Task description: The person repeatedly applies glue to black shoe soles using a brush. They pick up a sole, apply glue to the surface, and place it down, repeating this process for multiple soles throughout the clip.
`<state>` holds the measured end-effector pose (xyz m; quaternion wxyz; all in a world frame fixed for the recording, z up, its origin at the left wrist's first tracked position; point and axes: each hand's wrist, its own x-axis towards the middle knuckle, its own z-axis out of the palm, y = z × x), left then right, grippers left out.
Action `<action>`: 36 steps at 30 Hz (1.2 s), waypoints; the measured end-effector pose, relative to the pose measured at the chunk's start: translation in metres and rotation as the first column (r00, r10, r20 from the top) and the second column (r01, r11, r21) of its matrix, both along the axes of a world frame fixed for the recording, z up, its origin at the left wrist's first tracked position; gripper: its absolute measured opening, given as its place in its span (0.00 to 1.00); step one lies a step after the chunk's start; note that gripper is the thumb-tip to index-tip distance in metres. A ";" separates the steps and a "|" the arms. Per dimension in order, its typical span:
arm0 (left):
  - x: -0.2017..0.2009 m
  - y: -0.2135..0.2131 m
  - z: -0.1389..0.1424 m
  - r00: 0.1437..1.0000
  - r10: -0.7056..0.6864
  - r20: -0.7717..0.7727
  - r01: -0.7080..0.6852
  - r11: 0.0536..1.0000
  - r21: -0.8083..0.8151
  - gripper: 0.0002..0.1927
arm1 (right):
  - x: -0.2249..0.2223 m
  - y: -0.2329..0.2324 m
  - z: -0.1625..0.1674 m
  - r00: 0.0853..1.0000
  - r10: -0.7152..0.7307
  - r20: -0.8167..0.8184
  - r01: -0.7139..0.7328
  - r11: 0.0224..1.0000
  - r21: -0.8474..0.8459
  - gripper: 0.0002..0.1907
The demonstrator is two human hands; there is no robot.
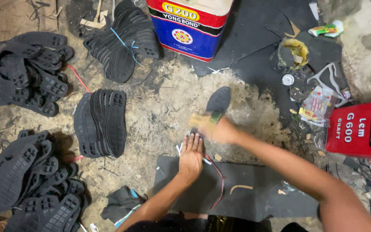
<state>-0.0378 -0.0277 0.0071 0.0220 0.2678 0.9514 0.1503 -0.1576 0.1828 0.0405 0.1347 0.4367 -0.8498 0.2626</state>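
Observation:
A black shoe sole [218, 101] lies on the dirty floor in the middle of the view. My left hand [190, 155] rests flat, fingers together, on its near end at the edge of a black rubber mat [254, 195]. My right hand [216, 127], blurred by motion, grips a brush [207, 119] with a pale wooden body over the sole.
Stacks of black soles lie at left [27, 72], lower left [30, 180], centre left [101, 122] and tied with blue string up top [123, 43]. A blue-and-red glue tin [187, 28] stands at the back, a red tin [360, 129] at right, scraps and wrappers [318, 103] between.

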 end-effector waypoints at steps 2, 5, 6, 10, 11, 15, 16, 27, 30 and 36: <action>0.001 0.000 0.000 0.998 0.016 0.060 -0.015 1.000 -0.022 0.31 | -0.006 0.000 0.000 0.913 -0.186 0.364 0.113 0.971 0.213 0.29; 0.000 0.000 0.001 1.000 -0.003 0.028 0.004 0.999 -0.036 0.32 | -0.050 0.033 0.011 0.920 -0.373 -0.124 0.371 0.717 0.590 0.11; 0.000 0.001 0.002 0.999 -0.007 0.046 0.010 0.999 -0.053 0.32 | -0.062 0.040 0.013 0.814 -0.576 -0.076 0.523 0.670 0.527 0.11; -0.003 0.003 0.002 0.999 -0.015 0.034 0.019 0.992 -0.123 0.32 | -0.040 0.026 -0.010 0.800 -0.515 0.308 0.531 0.847 0.035 0.16; -0.004 0.003 0.003 0.999 -0.011 0.038 0.017 0.990 -0.142 0.33 | -0.020 0.015 -0.024 0.934 -0.306 0.185 0.319 0.947 -0.039 0.18; -0.002 0.001 0.004 0.996 -0.010 0.086 0.020 0.992 -0.122 0.31 | -0.002 0.024 -0.040 0.865 0.343 0.366 -0.231 0.920 -0.316 0.14; -0.001 0.000 0.004 0.999 -0.014 0.032 0.016 0.997 -0.079 0.31 | -0.009 0.033 -0.036 0.918 0.049 0.394 0.014 0.988 -0.154 0.13; -0.004 0.002 0.013 0.999 0.010 0.031 -0.009 0.999 -0.049 0.28 | 0.004 0.006 0.009 0.851 0.338 0.403 -0.140 0.884 -0.447 0.10; -0.015 0.002 0.029 0.998 -0.030 0.049 0.034 0.996 -0.086 0.28 | -0.050 0.052 0.012 0.722 -0.677 0.144 0.419 0.594 0.687 0.10; -0.110 0.047 0.051 0.990 0.126 0.062 -0.136 0.967 0.216 0.15 | -0.019 0.053 0.005 0.535 -0.522 0.664 0.844 0.355 -0.402 0.15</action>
